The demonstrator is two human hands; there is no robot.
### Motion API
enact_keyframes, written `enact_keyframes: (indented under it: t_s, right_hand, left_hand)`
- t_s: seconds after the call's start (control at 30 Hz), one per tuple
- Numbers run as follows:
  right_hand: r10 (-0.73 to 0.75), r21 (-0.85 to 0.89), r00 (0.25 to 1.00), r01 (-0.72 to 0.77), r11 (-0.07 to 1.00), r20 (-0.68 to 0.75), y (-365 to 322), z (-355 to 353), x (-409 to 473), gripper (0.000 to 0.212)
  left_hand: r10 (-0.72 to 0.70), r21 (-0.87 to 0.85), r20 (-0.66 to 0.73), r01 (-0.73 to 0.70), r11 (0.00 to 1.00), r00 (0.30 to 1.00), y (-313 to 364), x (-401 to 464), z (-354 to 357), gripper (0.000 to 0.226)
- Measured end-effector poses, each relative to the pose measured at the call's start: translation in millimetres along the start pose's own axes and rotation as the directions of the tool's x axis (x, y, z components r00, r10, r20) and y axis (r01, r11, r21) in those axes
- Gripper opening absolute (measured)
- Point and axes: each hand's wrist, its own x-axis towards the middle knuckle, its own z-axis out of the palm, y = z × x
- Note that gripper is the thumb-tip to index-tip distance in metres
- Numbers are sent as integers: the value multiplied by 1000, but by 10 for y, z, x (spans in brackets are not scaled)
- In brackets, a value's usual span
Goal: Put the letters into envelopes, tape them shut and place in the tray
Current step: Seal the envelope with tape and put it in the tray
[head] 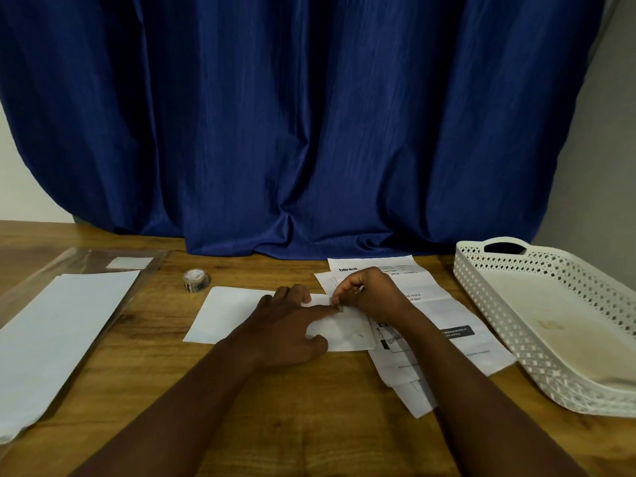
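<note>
A white envelope (227,313) lies flat on the wooden table (282,407) in front of me. My left hand (289,330) presses down on it with straight fingers, the index finger reaching toward the flap edge. My right hand (370,292) pinches a small piece of tape (339,306) at the envelope's right end. A roll of patterned tape (196,280) stands behind the envelope on the left. Printed letters (457,342) lie spread to the right, partly under the envelope. The white perforated tray (516,342) sits at the far right.
A stack of blank white envelopes (58,332) lies at the left on a clear plastic sleeve (86,256). A dark blue curtain (309,132) hangs behind the table and pools on its back edge.
</note>
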Motion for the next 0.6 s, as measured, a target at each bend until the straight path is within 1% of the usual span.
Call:
enact_keyframes:
  t_s: [0.17,0.3,0.4,0.6]
  right_hand:
    - [18,-24,999,-19,1000,-30,37,17,37,20]
    - [86,-25,993,-88,996,-78,76,38,97,14]
    - [122,-8,987,-123,992,-108,80,67,125,15]
    - [148,15,982,-148,989,-116,76,83,130,17]
  left_hand:
    - [-7,-3,9,7,1000,1000,24,-20,-40,62]
    - [-17,3,23,17,1000,1000,50,-8,-73,61]
    - [-19,5,21,19,1000,1000,55,-3,-78,61]
    - [-16,-29,5,16,999,1000,57,5,-61,60]
